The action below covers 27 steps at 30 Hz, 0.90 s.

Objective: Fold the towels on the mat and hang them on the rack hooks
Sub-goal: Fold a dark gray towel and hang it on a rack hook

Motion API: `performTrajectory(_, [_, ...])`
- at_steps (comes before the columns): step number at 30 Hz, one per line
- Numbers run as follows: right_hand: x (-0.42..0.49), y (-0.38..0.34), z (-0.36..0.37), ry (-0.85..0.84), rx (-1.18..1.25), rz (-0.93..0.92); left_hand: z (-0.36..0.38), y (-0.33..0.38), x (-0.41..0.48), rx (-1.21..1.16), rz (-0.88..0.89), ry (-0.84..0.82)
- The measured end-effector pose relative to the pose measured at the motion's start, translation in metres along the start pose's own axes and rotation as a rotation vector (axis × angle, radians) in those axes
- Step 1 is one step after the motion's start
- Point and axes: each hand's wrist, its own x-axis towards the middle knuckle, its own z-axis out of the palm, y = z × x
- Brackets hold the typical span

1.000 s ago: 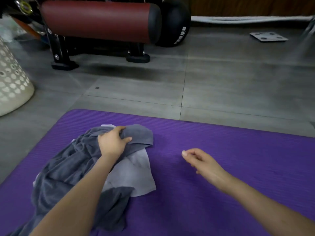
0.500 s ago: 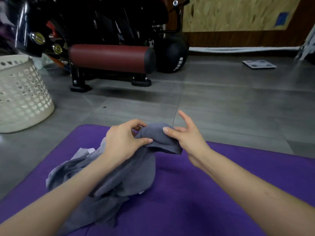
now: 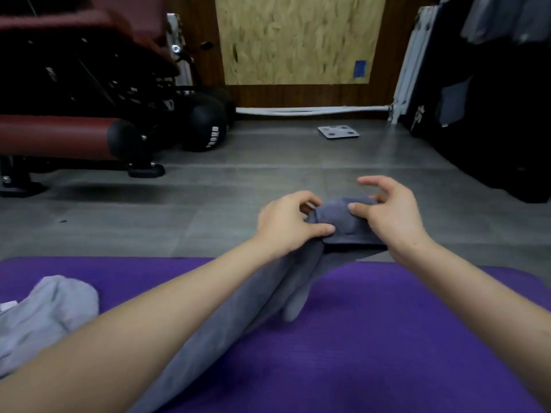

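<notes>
The left hand (image 3: 286, 222) and the right hand (image 3: 393, 217) hold 1 dark grey towel (image 3: 343, 223) between them, raised above the far edge of the purple mat (image 3: 402, 338). The left hand pinches the upper edge of this towel with its thumb and curled fingers (image 3: 299, 199). The right hand pinches the same edge just beside it, with the thumb pressed on the front of the cloth, while its index finger is lifted free and touches nothing. From the hands the towel hangs down in a long bunch under the left forearm and reaches the mat. A 2nd, light grey towel (image 3: 47, 311) lies crumpled on the left part of the mat, well apart from the hands. Behind the mat, on the grey floor (image 3: 268, 174), there is a bathroom scale (image 3: 338, 132) and a black medicine ball (image 3: 205, 126).
</notes>
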Motion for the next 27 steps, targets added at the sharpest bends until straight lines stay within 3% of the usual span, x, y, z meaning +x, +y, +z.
performTrajectory(2, [-0.004,0.042,-0.040,0.050,-0.150,0.068,0.054,0.017,0.005,-0.080,-0.003,-0.175])
performTrajectory(5, [-0.024,0.115,-0.073,-0.046,-0.529,0.190,0.114,0.010,0.000,-0.027,-0.080,-0.330])
performTrajectory(10, [-0.053,0.205,-0.072,-0.187,-1.043,0.191,0.150,-0.052,-0.033,0.226,-0.233,-0.364])
performTrajectory(13, [-0.063,0.224,-0.044,-0.211,-0.944,0.143,0.160,-0.103,-0.065,0.418,-0.304,-0.402])
performTrajectory(17, [-0.063,0.241,0.010,-0.341,-0.773,0.132,0.150,-0.166,-0.096,0.479,-0.446,-0.328])
performTrajectory(22, [-0.056,0.254,0.064,-0.506,-0.823,-0.002,0.122,-0.228,-0.124,0.734,-0.580,-0.187])
performTrajectory(27, [-0.027,0.260,0.109,-0.603,-0.726,-0.069,0.101,-0.283,-0.133,0.796,-0.666,-0.187])
